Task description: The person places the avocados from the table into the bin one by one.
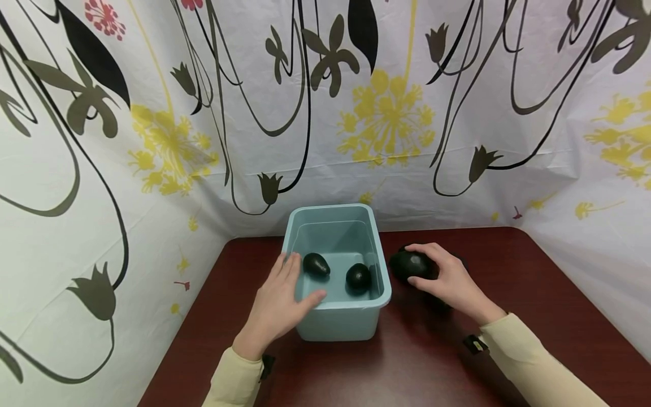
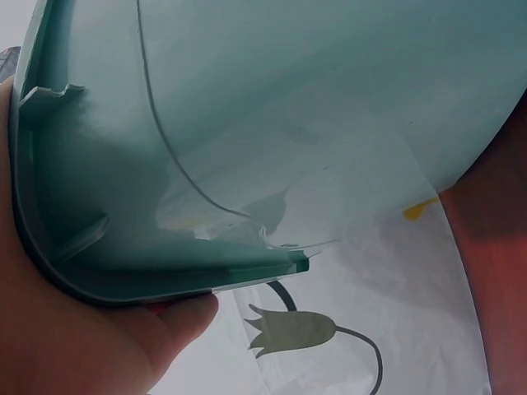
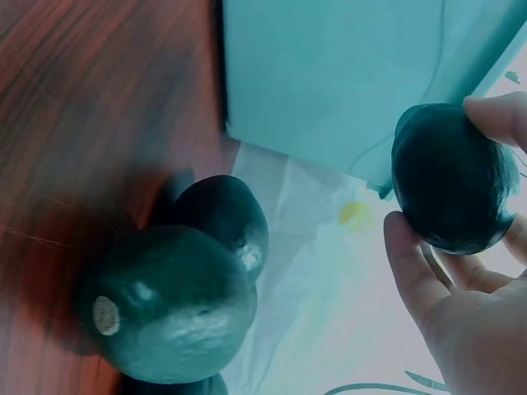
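My right hand [image 1: 452, 282] grips a dark green avocado [image 1: 411, 264] between thumb and fingertips, just right of a light blue plastic bin [image 1: 338, 325]. The right wrist view shows this avocado [image 3: 445, 181] held up off the table, near the bin's outer wall. My left hand [image 1: 277, 308] rests on the bin's near left corner, fingers extended along the left rim and thumb over the front rim. Inside the bin lie two avocados, one at the left [image 1: 316, 264] and one at the right [image 1: 358, 278].
More avocados lie on the reddish-brown table [image 1: 335, 373], mostly hidden under my right hand in the head view; a large one [image 3: 173, 304] touches a smaller one [image 3: 226, 218] in the right wrist view. A white floral-patterned cloth [image 1: 325, 141] hangs behind the table.
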Tool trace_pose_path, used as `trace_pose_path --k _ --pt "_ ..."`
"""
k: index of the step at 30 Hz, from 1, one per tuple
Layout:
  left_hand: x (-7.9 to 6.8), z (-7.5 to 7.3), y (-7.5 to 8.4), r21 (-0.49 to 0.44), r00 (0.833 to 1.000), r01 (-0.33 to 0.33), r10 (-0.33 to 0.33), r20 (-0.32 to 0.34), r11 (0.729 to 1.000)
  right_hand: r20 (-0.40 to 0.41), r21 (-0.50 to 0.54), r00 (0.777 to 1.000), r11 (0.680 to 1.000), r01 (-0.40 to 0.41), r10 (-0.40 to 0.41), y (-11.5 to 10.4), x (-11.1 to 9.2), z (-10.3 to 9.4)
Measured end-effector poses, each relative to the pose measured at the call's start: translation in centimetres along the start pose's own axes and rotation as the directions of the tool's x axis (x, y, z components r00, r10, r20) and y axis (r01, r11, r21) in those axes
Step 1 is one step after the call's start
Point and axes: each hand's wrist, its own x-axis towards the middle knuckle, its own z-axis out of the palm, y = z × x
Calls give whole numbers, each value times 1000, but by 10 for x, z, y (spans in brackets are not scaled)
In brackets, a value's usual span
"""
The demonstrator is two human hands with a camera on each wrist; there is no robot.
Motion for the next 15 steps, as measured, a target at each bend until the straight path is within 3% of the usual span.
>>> trace_pose_path --k 15 --pt "0 1 -1 0 1000 -7 7 -10 1000 -51 16 998 999 31 -30 -12 4 -8"
